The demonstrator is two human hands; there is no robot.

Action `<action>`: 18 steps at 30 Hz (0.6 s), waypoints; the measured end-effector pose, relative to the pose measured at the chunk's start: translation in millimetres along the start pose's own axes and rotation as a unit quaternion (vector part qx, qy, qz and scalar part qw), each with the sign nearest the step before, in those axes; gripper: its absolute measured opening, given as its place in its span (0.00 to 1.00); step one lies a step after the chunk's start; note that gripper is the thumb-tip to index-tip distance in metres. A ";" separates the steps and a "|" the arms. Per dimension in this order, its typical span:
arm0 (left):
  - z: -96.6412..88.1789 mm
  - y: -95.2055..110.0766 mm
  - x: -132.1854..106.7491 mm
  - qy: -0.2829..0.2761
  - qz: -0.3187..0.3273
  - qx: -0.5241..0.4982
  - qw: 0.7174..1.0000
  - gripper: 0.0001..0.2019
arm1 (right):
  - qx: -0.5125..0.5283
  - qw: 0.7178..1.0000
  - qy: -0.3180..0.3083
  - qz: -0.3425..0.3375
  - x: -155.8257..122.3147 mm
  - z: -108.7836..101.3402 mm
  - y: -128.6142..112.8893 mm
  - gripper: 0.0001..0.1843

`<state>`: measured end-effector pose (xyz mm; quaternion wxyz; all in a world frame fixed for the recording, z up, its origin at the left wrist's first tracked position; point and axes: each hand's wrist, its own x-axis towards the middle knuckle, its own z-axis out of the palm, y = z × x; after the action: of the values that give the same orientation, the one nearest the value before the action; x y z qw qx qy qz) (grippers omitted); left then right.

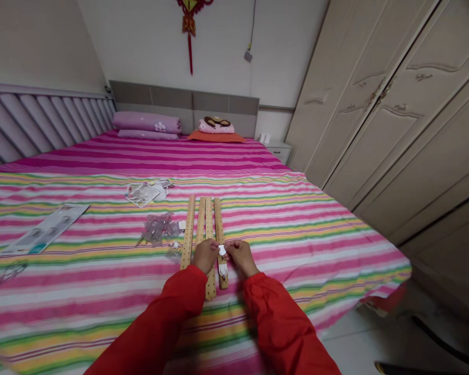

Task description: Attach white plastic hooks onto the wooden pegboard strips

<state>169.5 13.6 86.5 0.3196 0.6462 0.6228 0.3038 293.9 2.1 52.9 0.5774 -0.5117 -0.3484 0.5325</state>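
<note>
Four-sided perforated wooden strips lie lengthwise on the striped bedspread, among them a left strip (188, 229) and a right strip (218, 221). Over the right strip, a small white hook (222, 250) is pinched between the fingertips of my left hand (205, 255) and my right hand (240, 254). Just below it, a second white hook (223, 270) with a metal part rests on the same strip. My left hand partly covers the middle strips (208, 224). Both hands are closed, and the exact finger contact is small and hard to make out.
Left of the strips are small clear plastic bags (159, 229), with more packaging (146, 192) behind them. A flat packaged sheet (47, 229) and a thin wire-like loop (11, 271) lie farther left. Folded bedding (147, 125) sits by the headboard (156, 96); a wardrobe (359, 104) stands right.
</note>
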 end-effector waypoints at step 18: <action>2.6 -3.3 0.5 -0.005 0.024 0.047 0.999 0.07 | -0.028 0.999 0.027 0.013 5.5 4.9 1.9 0.04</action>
<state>169.6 14.1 82.2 0.2846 0.6769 0.6188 0.2789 289.8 8.3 51.4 0.5648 -0.5462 -0.3407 0.5163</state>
